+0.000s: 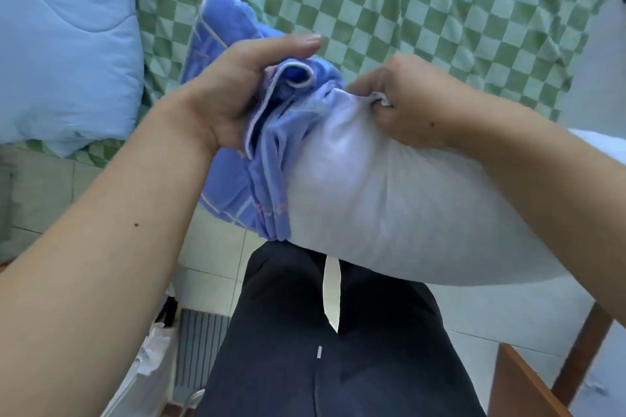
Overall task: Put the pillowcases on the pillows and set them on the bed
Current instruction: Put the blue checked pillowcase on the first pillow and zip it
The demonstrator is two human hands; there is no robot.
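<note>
Pillow (389, 200) front and centre, white and plump, held in the air above the person's dark trousers (321, 349), just short of the bed (423, 3). Its far end sits inside the bunched mouth of the blue pillowcase (271, 132), whose gathered folds ring the pillow's left end while the rest of the case trails off toward the mattress. Left hand (237, 88) is wrapped round that bunched cloth, fingers curled over the white-piped hem, thumb stretched along the top. Right hand (416, 101) grips the pillow's top corner, fingers curled tight into the white fabric, a little tuft pinched up between them. Beyond them lies the green-and-white checked sheet covering the bed, with a pale blue quilt (64, 44) piled at the left. Down below, tiled floor (210, 261), and a brown wooden frame (528, 379) at the lower right.
</note>
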